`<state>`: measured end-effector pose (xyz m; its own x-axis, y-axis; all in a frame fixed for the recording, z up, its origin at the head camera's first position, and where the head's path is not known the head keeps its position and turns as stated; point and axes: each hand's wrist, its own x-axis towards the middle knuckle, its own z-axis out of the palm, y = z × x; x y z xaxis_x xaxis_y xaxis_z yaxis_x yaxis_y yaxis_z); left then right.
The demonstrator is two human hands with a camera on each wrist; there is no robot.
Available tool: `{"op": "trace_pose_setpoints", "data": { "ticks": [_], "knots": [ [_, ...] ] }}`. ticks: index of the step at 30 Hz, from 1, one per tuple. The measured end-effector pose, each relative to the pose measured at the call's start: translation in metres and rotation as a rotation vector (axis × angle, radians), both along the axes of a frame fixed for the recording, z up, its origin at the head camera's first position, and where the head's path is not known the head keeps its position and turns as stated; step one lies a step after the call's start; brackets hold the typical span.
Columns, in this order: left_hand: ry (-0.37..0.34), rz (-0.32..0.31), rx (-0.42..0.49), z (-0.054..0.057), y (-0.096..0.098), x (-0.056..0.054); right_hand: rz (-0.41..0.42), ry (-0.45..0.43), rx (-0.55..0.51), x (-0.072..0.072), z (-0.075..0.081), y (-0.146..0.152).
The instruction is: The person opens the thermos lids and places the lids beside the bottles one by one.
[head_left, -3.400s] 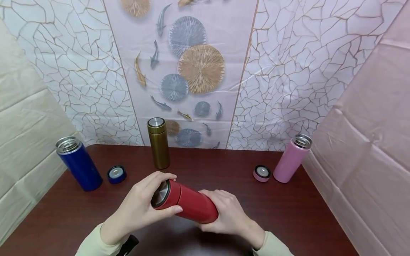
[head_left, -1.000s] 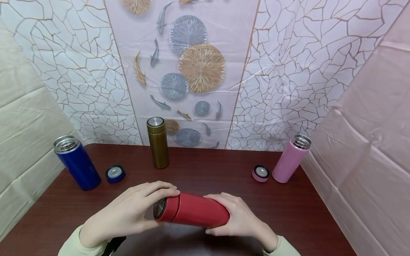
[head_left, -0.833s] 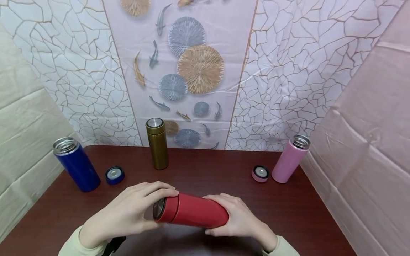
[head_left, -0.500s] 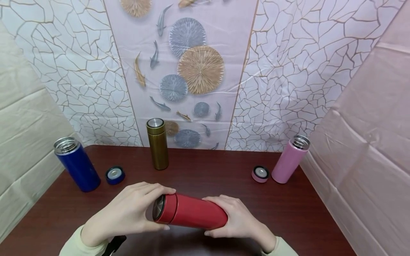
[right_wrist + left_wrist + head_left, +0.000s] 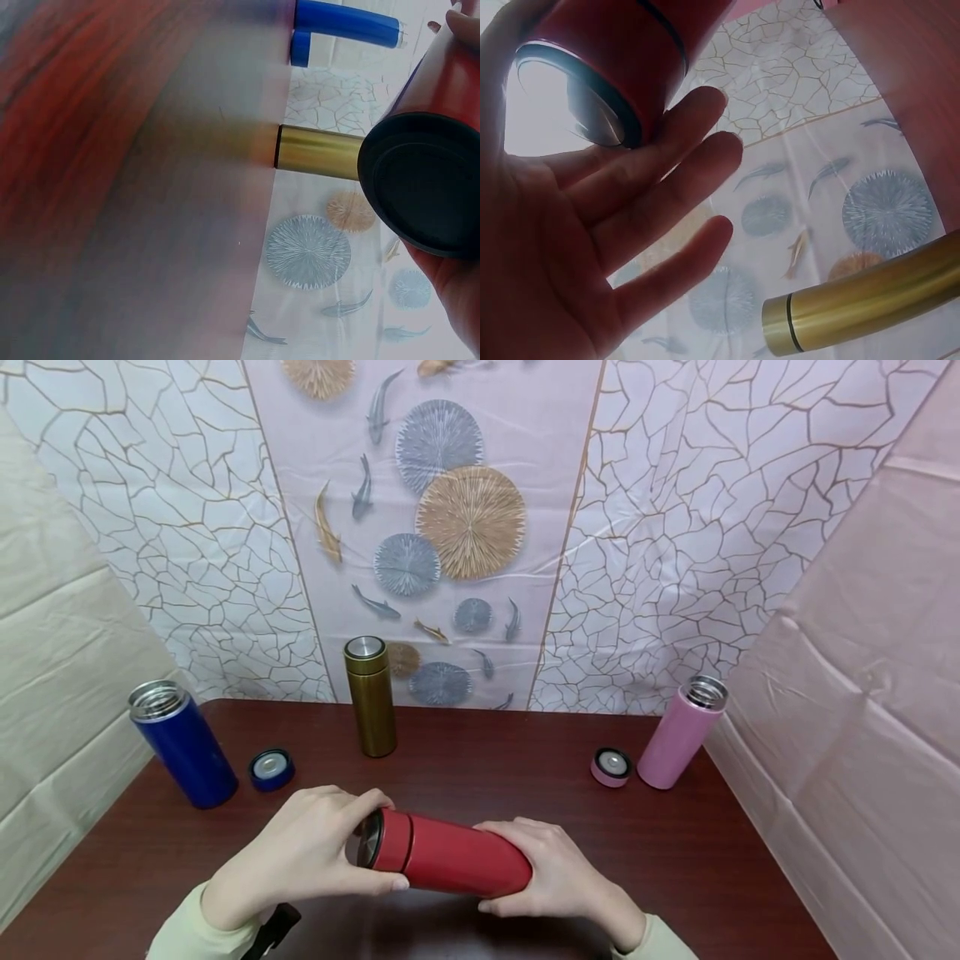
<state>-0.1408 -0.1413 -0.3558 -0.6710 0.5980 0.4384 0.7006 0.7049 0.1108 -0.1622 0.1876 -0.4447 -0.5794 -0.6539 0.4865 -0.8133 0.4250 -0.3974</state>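
A red thermos flask [image 5: 457, 856] lies nearly level in the air over the table, its lid end to the left. My right hand [image 5: 547, 868] grips the body near the base; the right wrist view shows its black bottom [image 5: 427, 184]. My left hand [image 5: 307, 852] pinches the red lid [image 5: 392, 841] between thumb and fingers. In the left wrist view, several fingers of that hand reach out past the lid's steel top [image 5: 570, 105]. The lid sits on the flask with a thin dark seam between them.
Behind stands a gold thermos flask [image 5: 371, 702] with its lid on. To the left are an uncapped blue flask [image 5: 187, 752] and its blue lid [image 5: 272, 770]. At the right are an uncapped pink flask [image 5: 678, 739] and its pink lid [image 5: 611, 768]. Fabric walls enclose the dark red table [image 5: 480, 752].
Since the first frame the red flask has shifted slightly right and levelled out. In the last half second my left fingertips have slid back around the lid, and the thumb shows more along its lower side.
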Motion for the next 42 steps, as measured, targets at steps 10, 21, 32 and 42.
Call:
{"op": "trace_pose_setpoints", "data": {
  "ticks": [10, 21, 32, 42],
  "knots": [
    [-0.118, 0.034, -0.073, -0.003, 0.003, -0.002, -0.018, 0.034, 0.029, 0.0, 0.003, -0.001],
    [-0.156, 0.051, 0.008, -0.002, 0.003, -0.004, -0.058, 0.029, 0.022, 0.001, 0.007, -0.002],
    [0.018, -0.287, 0.105, 0.007, 0.003, 0.002, -0.091, -0.083, -0.019, 0.002, 0.012, 0.002],
    [0.041, -0.302, 0.073, 0.007, 0.001, 0.002, -0.033, -0.063, -0.027, 0.002, 0.008, 0.006]
  ]
}}
